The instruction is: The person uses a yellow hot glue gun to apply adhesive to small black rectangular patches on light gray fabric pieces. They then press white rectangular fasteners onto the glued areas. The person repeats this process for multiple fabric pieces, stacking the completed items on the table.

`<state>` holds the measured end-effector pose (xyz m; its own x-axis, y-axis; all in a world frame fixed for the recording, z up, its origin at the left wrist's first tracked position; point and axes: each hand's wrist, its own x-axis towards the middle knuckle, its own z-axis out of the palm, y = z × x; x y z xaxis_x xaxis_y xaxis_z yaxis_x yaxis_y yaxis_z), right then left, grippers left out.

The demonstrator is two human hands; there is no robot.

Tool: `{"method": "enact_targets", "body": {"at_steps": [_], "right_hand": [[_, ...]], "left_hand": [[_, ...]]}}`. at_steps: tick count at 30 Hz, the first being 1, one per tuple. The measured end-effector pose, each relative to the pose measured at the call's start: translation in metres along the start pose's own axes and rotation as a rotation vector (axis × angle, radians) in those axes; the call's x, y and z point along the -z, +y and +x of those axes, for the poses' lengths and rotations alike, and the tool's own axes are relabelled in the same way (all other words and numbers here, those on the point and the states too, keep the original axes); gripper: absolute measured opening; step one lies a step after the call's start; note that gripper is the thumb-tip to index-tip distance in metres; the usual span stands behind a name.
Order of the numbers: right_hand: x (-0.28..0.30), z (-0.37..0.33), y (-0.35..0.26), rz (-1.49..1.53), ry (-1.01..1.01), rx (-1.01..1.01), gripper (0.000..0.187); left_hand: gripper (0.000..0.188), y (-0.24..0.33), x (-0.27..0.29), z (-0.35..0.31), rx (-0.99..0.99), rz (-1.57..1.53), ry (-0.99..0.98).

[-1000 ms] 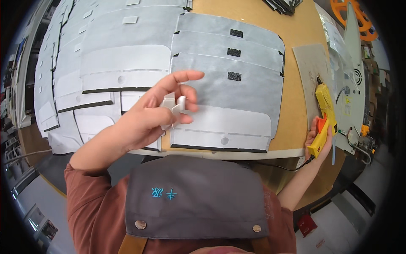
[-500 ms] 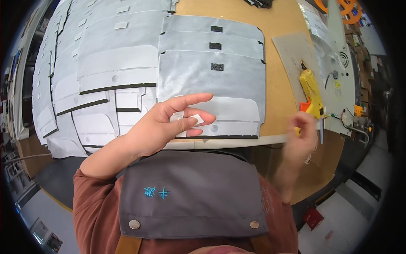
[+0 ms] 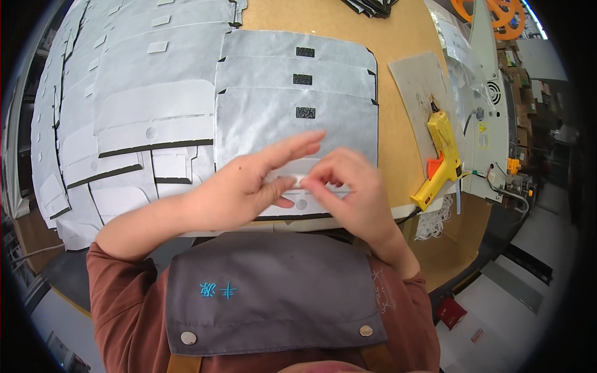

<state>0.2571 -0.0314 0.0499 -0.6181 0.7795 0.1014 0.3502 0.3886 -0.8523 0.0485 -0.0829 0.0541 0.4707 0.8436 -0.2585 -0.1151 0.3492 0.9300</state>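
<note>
My left hand (image 3: 244, 189) pinches small white pieces (image 3: 299, 181) between thumb and fingers; its upper fingers stretch out to the right. Thumb and fingertips of my right hand (image 3: 352, 194) close on the edge of the same white pieces, partly hiding them. Both hands hover over the near end of overlapping pale grey fabric panels (image 3: 273, 127), each with a small black fuzzy patch (image 3: 305, 113) near its far edge. To the right, a yellow hot glue gun (image 3: 443, 140) lies with its dark nozzle on a thin stained sheet (image 3: 410, 78).
More pale panels (image 3: 152, 74) with white tabs and black strips overlap on the left of the tan table (image 3: 292, 13). Dark pieces (image 3: 370, 6) lie at the far edge. A grey machine (image 3: 488, 118) with wires stands at right, above a cardboard box (image 3: 466, 236) and white scraps (image 3: 433, 221).
My right hand has left the glue gun's handle and come left to the white pieces. My left hand stays over the panels, still holding them. The view has shifted slightly.
</note>
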Motion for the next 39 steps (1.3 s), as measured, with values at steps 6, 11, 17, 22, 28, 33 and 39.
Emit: {"method": "enact_targets", "body": {"at_steps": [6,11,17,22,28,33,39], "right_hand": [[0.0,0.04,0.02,-0.022,0.183,-0.249,0.017],[-0.007,0.058,0.038,-0.1,0.096,-0.263,0.015],[-0.009,0.061,0.048,-0.114,0.095,-0.305,0.02],[-0.008,0.062,0.051,-0.116,0.092,-0.31,0.02],[-0.006,0.061,0.053,-0.168,0.08,-0.32,0.017],[-0.014,0.051,0.048,-0.233,0.343,-0.148,0.019],[-0.017,0.022,0.051,-0.678,0.096,0.119,0.042]], "left_hand": [[0.027,-0.015,0.039,0.029,-0.276,0.73,0.442],[0.019,-0.029,0.053,0.042,-0.484,1.126,0.51],[0.03,-0.042,0.055,0.047,-0.549,1.225,0.489],[0.04,-0.046,0.055,0.048,-0.532,1.272,0.471],[0.043,-0.044,0.055,0.049,-0.526,1.322,0.443],[0.043,-0.043,0.054,0.049,-0.528,1.345,0.451],[0.041,-0.046,0.054,0.05,-0.546,1.33,0.457]]}}
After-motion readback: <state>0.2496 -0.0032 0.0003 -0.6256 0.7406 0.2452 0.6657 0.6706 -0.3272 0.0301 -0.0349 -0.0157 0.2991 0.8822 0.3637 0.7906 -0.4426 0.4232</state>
